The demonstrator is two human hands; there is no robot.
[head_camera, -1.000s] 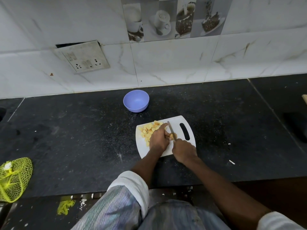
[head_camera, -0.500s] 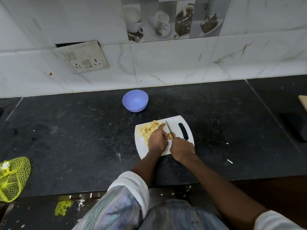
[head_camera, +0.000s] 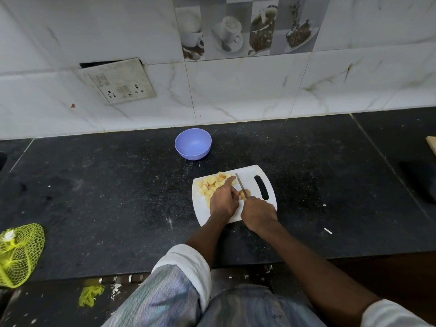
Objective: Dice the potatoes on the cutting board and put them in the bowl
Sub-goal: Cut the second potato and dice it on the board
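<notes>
A white cutting board (head_camera: 250, 175) lies on the black counter, its handle slot at the right. Several yellow potato dice (head_camera: 211, 185) are heaped on its left part. My left hand (head_camera: 224, 200) pins a small potato piece (head_camera: 245, 192) with curled fingers, the index finger stretched toward the heap. My right hand (head_camera: 258, 212) grips a knife (head_camera: 241, 186) whose blade stands on that piece, tip pointing away from me. The empty purple bowl (head_camera: 193, 143) sits behind the board, near the wall.
A yellow-green mesh bag (head_camera: 20, 253) lies at the counter's left front edge. A dark object (head_camera: 418, 180) and a wooden corner (head_camera: 431, 146) are at the far right. Small white scraps (head_camera: 328, 230) dot the counter. Tiled wall with a socket plate (head_camera: 120, 82) behind.
The blade has shifted slightly along the small potato piece; both hands stay on the board in nearly the same place.
</notes>
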